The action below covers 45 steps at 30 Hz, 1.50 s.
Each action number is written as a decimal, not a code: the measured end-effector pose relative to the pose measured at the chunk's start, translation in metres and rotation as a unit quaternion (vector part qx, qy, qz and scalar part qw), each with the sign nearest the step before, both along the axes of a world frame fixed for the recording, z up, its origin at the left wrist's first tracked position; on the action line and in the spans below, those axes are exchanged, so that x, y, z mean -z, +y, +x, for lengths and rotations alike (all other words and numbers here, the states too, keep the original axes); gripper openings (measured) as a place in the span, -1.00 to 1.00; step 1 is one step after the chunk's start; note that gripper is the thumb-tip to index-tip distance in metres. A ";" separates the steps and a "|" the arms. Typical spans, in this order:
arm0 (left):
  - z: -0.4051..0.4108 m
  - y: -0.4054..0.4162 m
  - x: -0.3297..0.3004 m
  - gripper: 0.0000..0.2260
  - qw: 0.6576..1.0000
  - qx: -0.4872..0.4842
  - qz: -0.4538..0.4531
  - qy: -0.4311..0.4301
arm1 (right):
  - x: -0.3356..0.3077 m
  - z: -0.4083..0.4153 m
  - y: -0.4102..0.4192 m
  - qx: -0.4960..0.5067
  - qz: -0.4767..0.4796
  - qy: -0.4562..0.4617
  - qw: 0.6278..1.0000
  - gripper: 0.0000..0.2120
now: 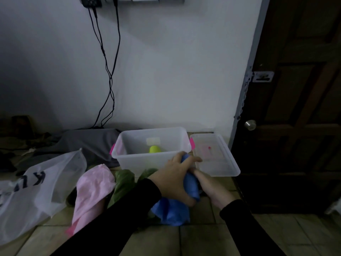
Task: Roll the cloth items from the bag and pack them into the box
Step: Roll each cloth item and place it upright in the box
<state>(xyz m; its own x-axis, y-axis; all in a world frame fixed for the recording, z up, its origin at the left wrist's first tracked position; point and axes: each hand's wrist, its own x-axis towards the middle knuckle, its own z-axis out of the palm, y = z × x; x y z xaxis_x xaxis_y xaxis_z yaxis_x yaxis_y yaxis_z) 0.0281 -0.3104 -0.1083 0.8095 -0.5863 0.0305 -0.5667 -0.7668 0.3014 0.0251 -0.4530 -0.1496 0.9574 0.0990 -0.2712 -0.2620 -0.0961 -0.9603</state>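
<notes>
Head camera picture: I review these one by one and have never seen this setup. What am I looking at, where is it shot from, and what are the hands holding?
There is no machine here. A person wears one wide-angle camera on the head, looking forward and down, so the two black-sleeved arms at the bottom are their own.

Both hands work a blue cloth: the left hand wraps over it, while the right hand supports it from the other side, part of the cloth hanging loose below.

On the tiled floor stands a clear plastic box with a rolled yellow-green item inside. Its lid lies to the right. To the left are a pink cloth, a green cloth and a white plastic bag. A wall with hanging cables and a dark door stand behind.
</notes>
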 end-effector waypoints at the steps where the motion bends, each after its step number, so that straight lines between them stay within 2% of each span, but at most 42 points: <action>1: -0.001 0.001 -0.009 -0.02 0.999 0.002 -0.025 -0.037 | -0.006 0.005 0.003 0.023 0.027 -0.031 0.999 -0.77; 3: 0.001 0.005 -0.026 -0.02 0.994 -0.001 -0.055 -0.099 | -0.021 0.016 0.007 0.063 0.075 -0.100 0.990 -0.75; 5: 0.007 0.008 -0.040 0.00 0.990 0.000 -0.058 -0.126 | -0.038 0.024 0.008 0.072 0.100 -0.153 0.981 -0.75; 10: 0.010 0.017 -0.059 0.03 0.987 0.045 -0.115 -0.100 | -0.055 0.041 -0.002 0.014 0.067 -0.188 0.980 -0.72; 12: 0.007 0.021 -0.066 0.01 0.984 0.061 -0.144 -0.086 | -0.059 0.044 -0.008 0.007 0.059 -0.207 0.977 -0.62; 15: 0.009 0.028 -0.074 0.01 0.984 0.070 -0.136 -0.093 | -0.062 0.049 -0.017 -0.012 0.084 -0.238 0.968 -0.63; 17: 0.011 0.034 -0.077 0.02 0.986 0.068 -0.105 -0.113 | -0.061 0.055 -0.022 0.004 0.029 -0.284 0.959 -0.68; 20: 0.013 0.042 -0.078 0.01 0.984 0.080 -0.019 -0.161 | -0.054 0.064 -0.026 0.023 -0.121 -0.347 0.930 -0.61; 23: 0.011 0.043 -0.082 -0.02 0.983 0.081 -0.004 -0.165 | -0.045 0.066 -0.025 0.038 -0.155 -0.373 0.914 -0.61; 25: 0.012 0.042 -0.084 -0.07 0.984 0.076 -0.020 -0.161 | -0.046 0.066 -0.022 0.056 -0.163 -0.358 0.918 -0.65; 27: 0.014 0.043 -0.086 -0.11 0.986 0.058 -0.030 -0.154 | -0.056 0.064 -0.017 0.084 -0.246 -0.311 0.914 -0.79; 29: 0.018 0.046 -0.085 -0.13 0.987 0.029 -0.025 -0.153 | -0.071 0.054 -0.008 0.154 -0.366 -0.295 0.869 -0.71; 30: 0.020 0.047 -0.085 -0.13 0.987 0.015 -0.017 -0.159 | -0.080 0.046 0.002 0.187 -0.362 -0.326 0.853 -0.68; 31: 0.023 0.047 -0.085 -0.13 0.985 0.006 -0.011 -0.170 | -0.090 0.035 0.014 0.199 -0.332 -0.360 0.849 -0.74; 33: 0.025 0.044 -0.089 -0.16 0.981 0.008 -0.022 -0.194 | -0.102 0.017 0.036 0.138 -0.273 -0.363 0.880 -0.84; 35: 0.023 0.041 -0.095 -0.21 0.975 0.038 -0.051 -0.212 | -0.110 0.004 0.051 0.059 -0.242 -0.302 0.920 -0.82; 39: 0.013 0.041 -0.110 -0.27 0.961 0.099 -0.104 -0.237 | -0.121 -0.007 0.059 0.081 -0.124 -0.286 0.947 -0.73; 43: 0.012 0.047 -0.109 -0.24 0.955 0.125 -0.162 -0.213 | -0.119 -0.002 0.064 0.081 0.040 -0.166 0.982 -0.68; 45: 0.012 0.050 -0.100 -0.25 0.949 0.109 -0.247 -0.161 | -0.123 0.004 0.061 0.042 0.177 -0.086 0.979 -0.63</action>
<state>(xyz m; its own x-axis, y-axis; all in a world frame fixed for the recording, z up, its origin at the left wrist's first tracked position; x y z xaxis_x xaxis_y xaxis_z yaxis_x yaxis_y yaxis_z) 0.0406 -0.2600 -0.0083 0.5723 -0.5886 0.5710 -0.8197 -0.4312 0.3771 0.0290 -0.3922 -0.0269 0.9948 0.0765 -0.0674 -0.0855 0.2662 -0.9601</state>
